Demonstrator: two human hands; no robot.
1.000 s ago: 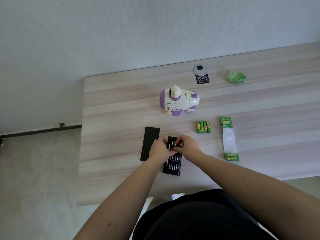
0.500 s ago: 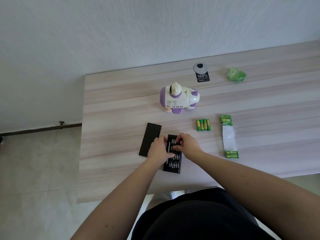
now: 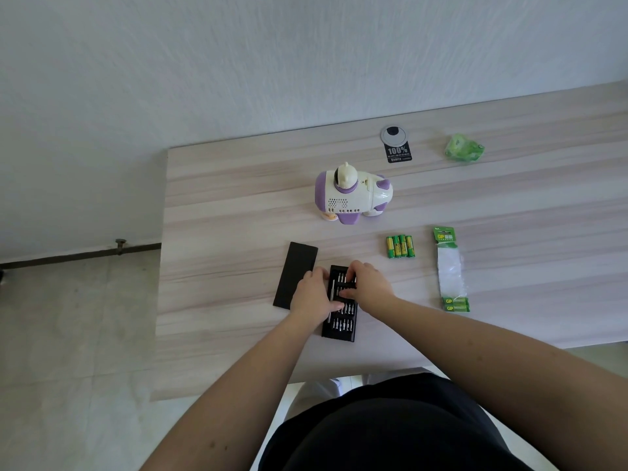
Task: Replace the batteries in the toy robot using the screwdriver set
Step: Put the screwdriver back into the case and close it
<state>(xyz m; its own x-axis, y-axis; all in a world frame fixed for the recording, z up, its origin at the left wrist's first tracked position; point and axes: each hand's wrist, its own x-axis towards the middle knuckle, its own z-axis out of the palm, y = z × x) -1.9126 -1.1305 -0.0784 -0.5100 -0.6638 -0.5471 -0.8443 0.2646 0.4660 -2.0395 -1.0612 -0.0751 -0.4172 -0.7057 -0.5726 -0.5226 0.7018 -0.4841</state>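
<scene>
Resting both your hands on the open black bit tray: left hand bracing its edge, right hand fingers curled over bits; grip unclear.

Desk, pale woodgrain: toy robot far; bit tray, lid near; batteries, battery pack right.

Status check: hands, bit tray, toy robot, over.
Both hands, left and right, on open black screwdriver bit tray, fingers among bits; grasp unclear. White-and-purple toy robot untouched. Nothing blocking.
</scene>
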